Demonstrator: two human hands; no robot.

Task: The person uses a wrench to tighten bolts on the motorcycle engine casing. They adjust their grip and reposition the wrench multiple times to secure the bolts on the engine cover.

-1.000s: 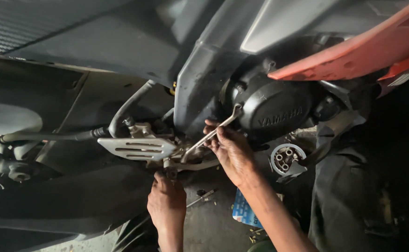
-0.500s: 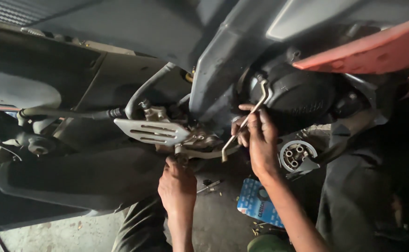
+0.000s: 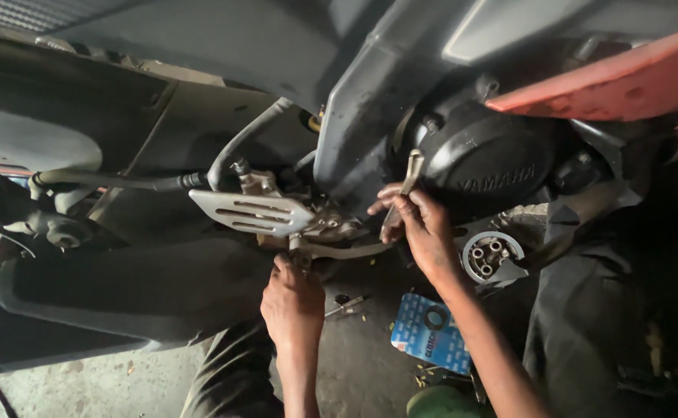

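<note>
I look up at the underside of a motorcycle. My right hand (image 3: 424, 228) grips a silver spanner (image 3: 410, 172) that stands nearly upright against the black engine cover (image 3: 486, 162). My left hand (image 3: 292, 302) reaches up from below and pinches a small fitting under the slotted silver footrest plate (image 3: 252, 212); what its fingers hold is hidden. A bare metal lever (image 3: 347, 249) runs between both hands.
A round clutch part (image 3: 492, 255) with several holes lies right of my right hand. A blue packet (image 3: 430, 334) and a small loose tool (image 3: 344, 305) lie on the dusty floor. Red bodywork (image 3: 610, 81) hangs at upper right, a black hose (image 3: 114, 181) at left.
The spanner has swung from slanting low-left to nearly upright in my right hand. My left hand stays under the footrest. The view shifted slightly.
</note>
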